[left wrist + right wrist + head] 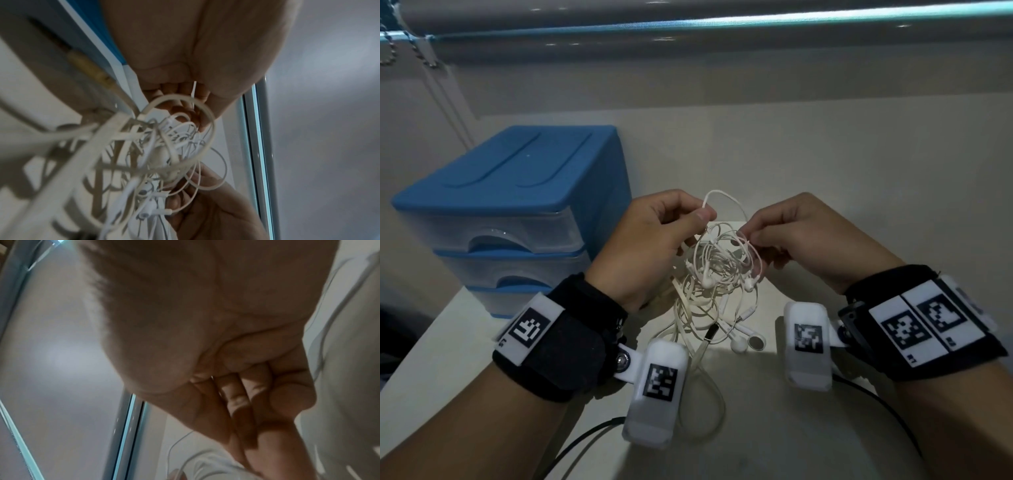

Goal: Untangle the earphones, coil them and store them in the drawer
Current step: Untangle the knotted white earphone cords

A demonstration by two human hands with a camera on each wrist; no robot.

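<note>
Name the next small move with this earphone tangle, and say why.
Probably draw the hands slowly apart: the left hand pinches a free loop, the right hand pinches another strand, and the earphones hang between them knotted, with the blue drawer unit shut.

Earphones (pixel 717 274) between the hands — smooth white plastic, glossy buds. Drawers (pixel 513 219) left of left hand (pixel 643 253) — matt blue plastic, translucent fronts. Wristbands (pixel 571 342) — black cloth.
</note>
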